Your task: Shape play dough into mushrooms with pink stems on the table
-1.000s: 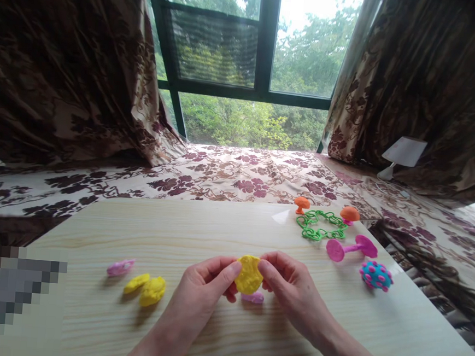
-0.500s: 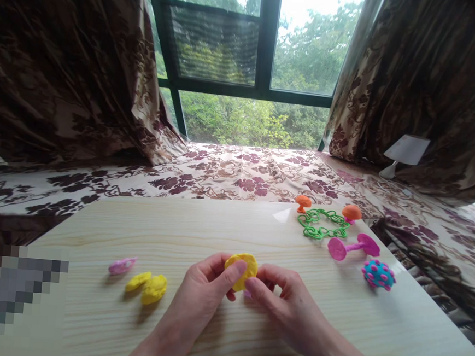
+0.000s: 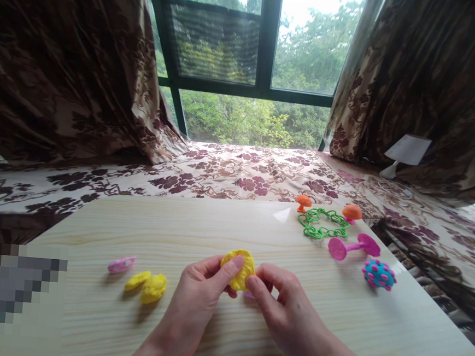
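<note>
Between my two hands is a flattened round piece of yellow modelling clay [image 3: 243,270], held up over the table. My left hand [image 3: 206,291] grips it with the thumb across its face and the fingers behind. My right hand [image 3: 279,299] pinches its right edge between thumb and forefinger. A bit of something pink [image 3: 248,294] shows just below the disc, mostly hidden by the hands. To the left lie two lumps of yellow clay [image 3: 153,288] touching each other, with a small pink piece [image 3: 121,265] behind them.
On the table's [image 3: 201,224] right side are a green chain ring [image 3: 319,232], two orange-capped mushroom shapes [image 3: 303,202], a pink dumbbell shape [image 3: 354,247] and a blue ball with pink dots [image 3: 379,275]. A white lamp [image 3: 408,149] stands on the floral cloth [image 3: 254,171] beyond.
The yellow disc has shifted slightly left and up, and its face now looks more uneven. Both hands keep hold of it; the other pieces have stayed put.
</note>
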`<action>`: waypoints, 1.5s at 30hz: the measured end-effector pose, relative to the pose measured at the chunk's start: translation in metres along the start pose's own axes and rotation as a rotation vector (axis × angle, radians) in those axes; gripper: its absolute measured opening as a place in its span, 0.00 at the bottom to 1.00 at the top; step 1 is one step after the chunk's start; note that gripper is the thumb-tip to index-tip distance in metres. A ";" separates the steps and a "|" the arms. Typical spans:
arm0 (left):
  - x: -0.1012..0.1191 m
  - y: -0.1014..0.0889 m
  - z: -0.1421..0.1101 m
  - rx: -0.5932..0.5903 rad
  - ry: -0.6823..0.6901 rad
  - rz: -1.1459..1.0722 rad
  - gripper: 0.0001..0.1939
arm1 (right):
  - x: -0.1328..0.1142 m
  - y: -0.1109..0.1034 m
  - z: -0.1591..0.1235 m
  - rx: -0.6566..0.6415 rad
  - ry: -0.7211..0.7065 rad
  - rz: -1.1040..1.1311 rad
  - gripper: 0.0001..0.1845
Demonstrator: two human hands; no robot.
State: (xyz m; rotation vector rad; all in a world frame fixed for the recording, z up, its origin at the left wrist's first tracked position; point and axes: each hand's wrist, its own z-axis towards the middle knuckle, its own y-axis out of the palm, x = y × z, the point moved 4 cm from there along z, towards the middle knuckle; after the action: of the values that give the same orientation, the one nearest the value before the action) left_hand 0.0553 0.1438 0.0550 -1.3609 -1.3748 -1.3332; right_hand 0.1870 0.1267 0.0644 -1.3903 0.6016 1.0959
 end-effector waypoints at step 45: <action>-0.003 -0.004 0.003 0.066 0.023 0.199 0.09 | 0.000 0.002 -0.005 -0.006 -0.257 -0.568 0.10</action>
State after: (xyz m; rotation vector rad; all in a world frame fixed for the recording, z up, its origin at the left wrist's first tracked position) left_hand 0.0519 0.1467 0.0506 -1.3947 -1.2226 -1.1588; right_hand 0.1867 0.1218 0.0632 -1.2864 0.0057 0.7918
